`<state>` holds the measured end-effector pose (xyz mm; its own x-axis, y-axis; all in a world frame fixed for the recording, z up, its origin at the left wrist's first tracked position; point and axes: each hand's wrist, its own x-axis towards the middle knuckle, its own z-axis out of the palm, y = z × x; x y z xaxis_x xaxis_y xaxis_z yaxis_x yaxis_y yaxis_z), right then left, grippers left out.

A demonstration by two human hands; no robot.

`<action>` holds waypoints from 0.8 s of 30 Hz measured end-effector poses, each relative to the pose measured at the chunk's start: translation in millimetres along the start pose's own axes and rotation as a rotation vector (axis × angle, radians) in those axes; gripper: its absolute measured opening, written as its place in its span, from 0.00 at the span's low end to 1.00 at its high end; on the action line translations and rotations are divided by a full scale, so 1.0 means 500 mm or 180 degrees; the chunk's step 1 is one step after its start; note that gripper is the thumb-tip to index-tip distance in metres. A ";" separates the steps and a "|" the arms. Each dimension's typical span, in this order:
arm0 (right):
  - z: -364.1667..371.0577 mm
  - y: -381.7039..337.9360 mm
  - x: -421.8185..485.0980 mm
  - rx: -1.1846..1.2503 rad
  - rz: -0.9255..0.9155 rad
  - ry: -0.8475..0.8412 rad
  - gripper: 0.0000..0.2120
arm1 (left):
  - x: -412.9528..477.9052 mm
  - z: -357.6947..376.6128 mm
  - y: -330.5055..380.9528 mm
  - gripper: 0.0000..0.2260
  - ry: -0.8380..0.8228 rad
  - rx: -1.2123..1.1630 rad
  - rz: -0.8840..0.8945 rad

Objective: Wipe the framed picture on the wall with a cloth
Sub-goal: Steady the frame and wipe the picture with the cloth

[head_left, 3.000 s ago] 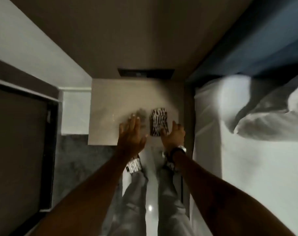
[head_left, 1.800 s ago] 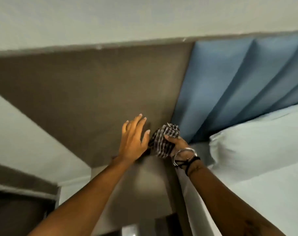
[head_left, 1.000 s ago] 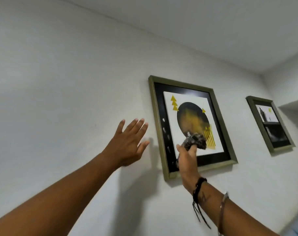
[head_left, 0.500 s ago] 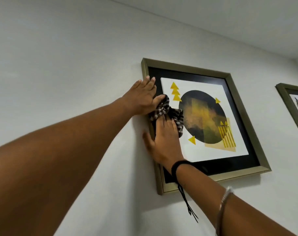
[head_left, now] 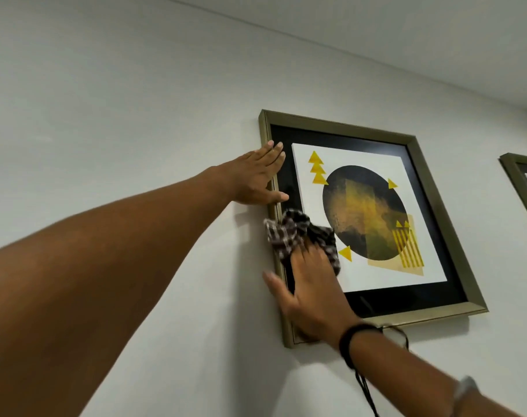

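A framed picture (head_left: pixel 430 314) hangs on the white wall, with a bronze-green frame, black mat and a print of a dark circle and yellow triangles. My left hand (head_left: pixel 256 179) lies flat against the frame's upper left edge, fingers together. My right hand (head_left: pixel 308 284) presses a crumpled black-and-white checked cloth (head_left: pixel 295 233) against the glass at the lower left, palm flat on the cloth. The cloth bunches out above my fingers and overlaps the frame's left side.
A second framed picture (head_left: pixel 521 188) hangs further right, cut off by the image edge. The ceiling (head_left: pixel 406 31) meets the wall above. Bare white wall lies to the left of and below the frame.
My right hand has slid the cloth down the picture's left side, away from my left hand. My left hand stays on the upper left frame edge. Earlier, the cloth was lifted from a bedside surface.
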<state>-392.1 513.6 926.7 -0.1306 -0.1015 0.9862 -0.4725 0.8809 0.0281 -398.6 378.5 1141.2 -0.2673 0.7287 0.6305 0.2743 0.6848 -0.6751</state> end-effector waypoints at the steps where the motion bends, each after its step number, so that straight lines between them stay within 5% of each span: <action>1: -0.009 -0.001 0.035 0.0006 0.0056 -0.0034 0.35 | 0.000 -0.001 0.000 0.39 0.0022 0.0040 0.0002; 5: -0.014 -0.015 0.079 -0.0046 0.0167 -0.0054 0.37 | 0.000 -0.001 0.008 0.37 0.0014 0.0078 -0.0049; 9: 0.008 -0.028 -0.004 0.0030 0.0078 0.0055 0.39 | -0.003 -0.007 0.016 0.45 -0.0121 0.0099 -0.0110; 14: 0.012 0.002 -0.134 -0.0030 -0.0267 -0.0135 0.36 | -0.003 -0.004 0.024 0.56 -0.0251 0.0222 -0.0212; 20: -0.034 0.085 -0.227 -0.0729 -0.0360 -0.0494 0.26 | 0.015 -0.022 0.039 0.62 -0.0442 0.0429 -0.0438; 24: -0.040 0.128 -0.235 -0.0756 -0.0236 -0.0277 0.25 | 0.011 -0.015 0.039 0.61 -0.0451 0.0338 -0.0495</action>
<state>-389.6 591.0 815.7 -0.1826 -0.2002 0.9626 -0.2671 0.9523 0.1474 -388.0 395.8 1134.4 -0.4278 0.6010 0.6751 0.1229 0.7786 -0.6153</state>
